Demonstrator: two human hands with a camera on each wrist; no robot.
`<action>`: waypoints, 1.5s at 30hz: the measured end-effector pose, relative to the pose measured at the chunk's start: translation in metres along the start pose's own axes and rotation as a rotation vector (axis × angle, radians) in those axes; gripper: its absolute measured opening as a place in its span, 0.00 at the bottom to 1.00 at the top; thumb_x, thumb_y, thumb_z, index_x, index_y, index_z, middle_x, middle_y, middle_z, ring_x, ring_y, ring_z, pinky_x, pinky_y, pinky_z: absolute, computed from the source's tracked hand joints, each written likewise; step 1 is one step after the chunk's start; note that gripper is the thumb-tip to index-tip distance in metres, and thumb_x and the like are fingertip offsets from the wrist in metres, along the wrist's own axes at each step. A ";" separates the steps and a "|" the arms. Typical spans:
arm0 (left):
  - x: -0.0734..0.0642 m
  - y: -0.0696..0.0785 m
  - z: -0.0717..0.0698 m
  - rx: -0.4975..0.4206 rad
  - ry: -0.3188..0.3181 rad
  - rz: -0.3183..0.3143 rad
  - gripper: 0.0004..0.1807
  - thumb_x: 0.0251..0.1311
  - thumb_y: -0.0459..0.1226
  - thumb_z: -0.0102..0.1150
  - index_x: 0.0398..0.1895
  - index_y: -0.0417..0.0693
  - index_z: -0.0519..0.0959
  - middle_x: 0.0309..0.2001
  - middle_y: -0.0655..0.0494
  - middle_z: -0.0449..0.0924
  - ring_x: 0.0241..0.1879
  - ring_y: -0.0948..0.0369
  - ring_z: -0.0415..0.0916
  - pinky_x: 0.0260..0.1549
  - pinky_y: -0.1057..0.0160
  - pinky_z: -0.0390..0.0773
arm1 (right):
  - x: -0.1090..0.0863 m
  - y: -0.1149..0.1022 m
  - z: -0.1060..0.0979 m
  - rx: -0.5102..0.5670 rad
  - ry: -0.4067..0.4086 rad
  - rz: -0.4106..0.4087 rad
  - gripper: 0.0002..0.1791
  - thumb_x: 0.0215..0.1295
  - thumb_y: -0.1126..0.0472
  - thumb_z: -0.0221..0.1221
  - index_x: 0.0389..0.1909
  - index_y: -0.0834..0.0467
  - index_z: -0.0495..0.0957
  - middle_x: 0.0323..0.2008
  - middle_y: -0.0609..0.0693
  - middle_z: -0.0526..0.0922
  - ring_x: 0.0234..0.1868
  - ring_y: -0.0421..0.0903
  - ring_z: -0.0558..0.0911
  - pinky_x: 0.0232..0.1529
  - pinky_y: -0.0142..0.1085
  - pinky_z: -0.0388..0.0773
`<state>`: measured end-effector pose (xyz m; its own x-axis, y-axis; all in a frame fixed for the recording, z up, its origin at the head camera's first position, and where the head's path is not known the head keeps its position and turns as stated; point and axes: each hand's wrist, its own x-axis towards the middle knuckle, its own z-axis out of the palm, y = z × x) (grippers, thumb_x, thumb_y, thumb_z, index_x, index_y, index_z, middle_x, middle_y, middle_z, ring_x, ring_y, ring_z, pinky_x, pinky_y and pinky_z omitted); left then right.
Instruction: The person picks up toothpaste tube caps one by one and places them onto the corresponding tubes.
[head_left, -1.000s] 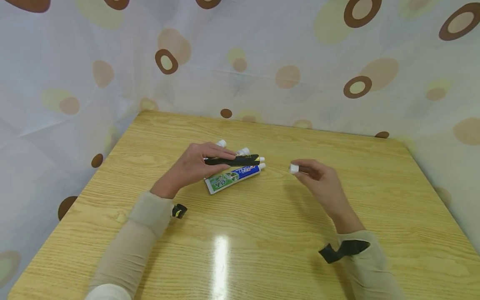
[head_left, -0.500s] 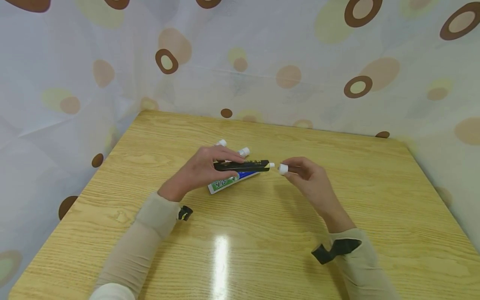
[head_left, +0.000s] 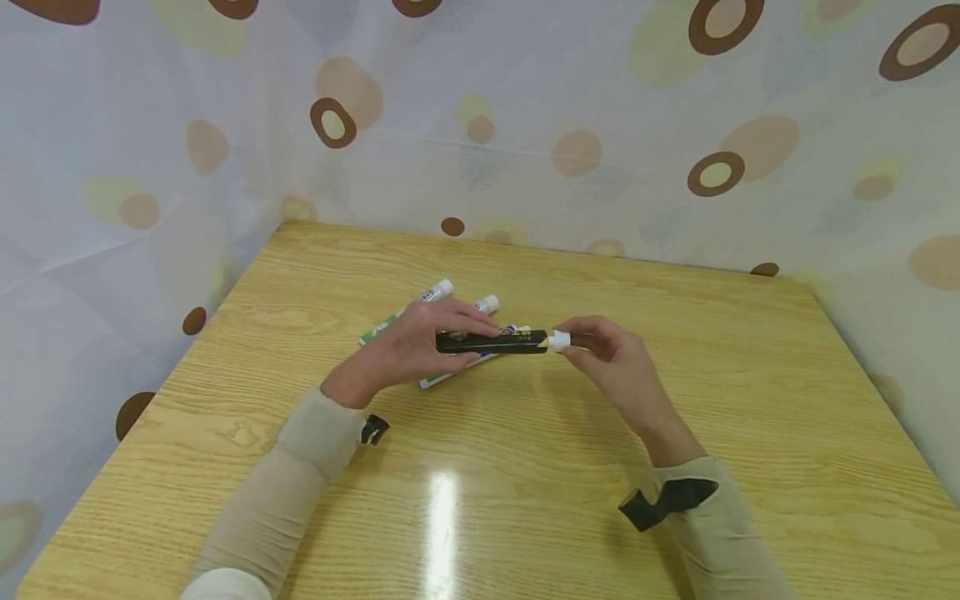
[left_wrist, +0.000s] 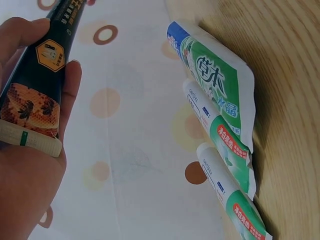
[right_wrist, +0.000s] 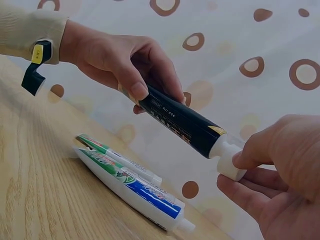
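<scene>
My left hand (head_left: pixel 408 346) grips a black toothpaste tube (head_left: pixel 495 342), its nozzle end pointing right. In the left wrist view the tube (left_wrist: pixel 37 75) shows a honeycomb picture near its crimped end. A white cap (head_left: pixel 558 341) is pinched between the thumb and fingers of my right hand (head_left: pixel 622 375), right at the tube's nozzle. Seen from the right wrist, the cap (right_wrist: pixel 231 167) overlaps the nozzle at a slight angle. Below the held tube lies a green and blue toothpaste tube (right_wrist: pixel 132 187), partly hidden by my left hand in the head view.
Two white and green toothpaste tubes (left_wrist: pixel 217 132) (left_wrist: pixel 232 195) lie beside the green and blue one on the wooden table (head_left: pixel 525 500). A spotted curtain (head_left: pixel 525 108) hangs behind the table's far edge. Black straps (head_left: pixel 667 500) stick out from the sleeves.
The black tube has moved right and slightly nearer to me with my left hand. My right hand has brought the cap left, from apart to the nozzle.
</scene>
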<state>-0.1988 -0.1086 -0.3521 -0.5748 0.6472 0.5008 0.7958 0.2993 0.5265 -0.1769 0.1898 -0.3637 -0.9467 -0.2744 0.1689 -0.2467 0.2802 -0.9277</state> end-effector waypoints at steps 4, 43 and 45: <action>-0.001 0.000 0.001 0.015 0.000 0.010 0.18 0.56 0.31 0.69 0.52 0.49 0.85 0.54 0.55 0.84 0.53 0.60 0.78 0.45 0.64 0.80 | -0.002 0.000 0.000 0.001 -0.013 -0.001 0.16 0.70 0.64 0.60 0.56 0.62 0.77 0.52 0.51 0.81 0.53 0.36 0.82 0.52 0.27 0.80; -0.003 0.004 0.010 -0.014 -0.004 -0.015 0.18 0.54 0.28 0.70 0.49 0.48 0.86 0.53 0.56 0.84 0.56 0.59 0.78 0.49 0.62 0.80 | -0.006 0.002 -0.006 0.023 -0.082 0.008 0.18 0.70 0.61 0.60 0.58 0.61 0.77 0.52 0.52 0.82 0.48 0.41 0.85 0.52 0.34 0.82; -0.003 0.004 0.010 -0.013 -0.001 -0.010 0.17 0.55 0.29 0.70 0.49 0.48 0.86 0.53 0.56 0.84 0.56 0.60 0.78 0.50 0.61 0.79 | -0.005 0.001 -0.007 0.024 -0.089 0.009 0.18 0.72 0.60 0.58 0.59 0.60 0.77 0.54 0.53 0.82 0.49 0.41 0.85 0.53 0.35 0.82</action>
<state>-0.1918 -0.1021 -0.3583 -0.5823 0.6449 0.4950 0.7876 0.2967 0.5400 -0.1735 0.1975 -0.3633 -0.9266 -0.3525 0.1309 -0.2319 0.2616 -0.9369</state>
